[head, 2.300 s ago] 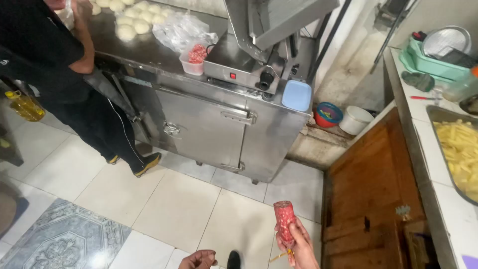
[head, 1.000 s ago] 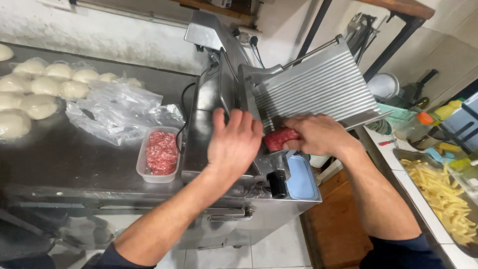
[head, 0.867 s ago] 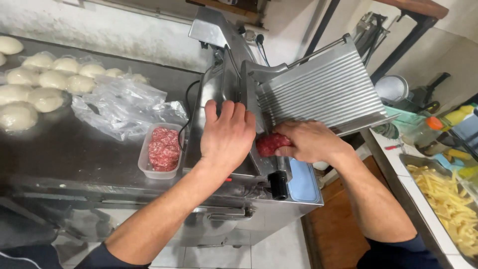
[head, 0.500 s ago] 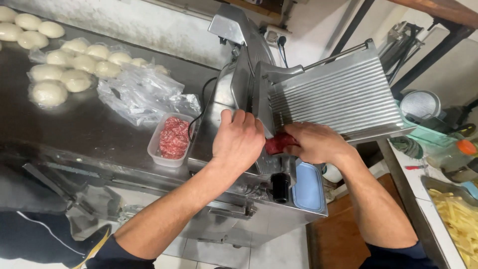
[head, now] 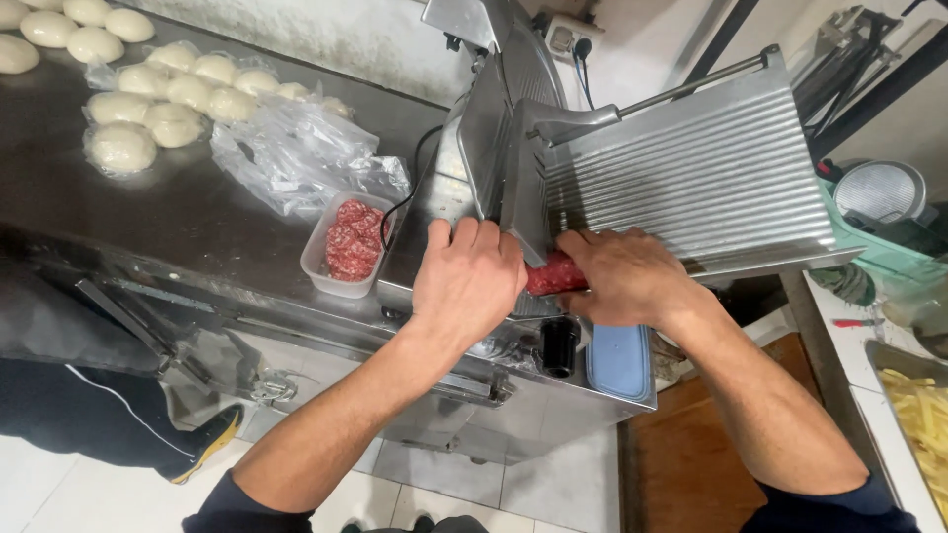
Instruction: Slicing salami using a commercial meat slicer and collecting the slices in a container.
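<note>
Head view: red sausage [head: 553,273] lies on the ribbed steel carriage [head: 691,168] of the slicer [head: 513,128]. Right hand [head: 627,276] fingers closed on it; left hand [head: 469,281] rests fingers loosely curled at its 9 o'clock, by the blade. Risk: slippery meat could let fingers slide bladeward. Tub [head: 348,247] of slices at 9 o'clock on the bench [head: 148,227].

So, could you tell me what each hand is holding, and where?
Right hand grips the red sausage by its right end; left hand rests on the slicer.
</note>
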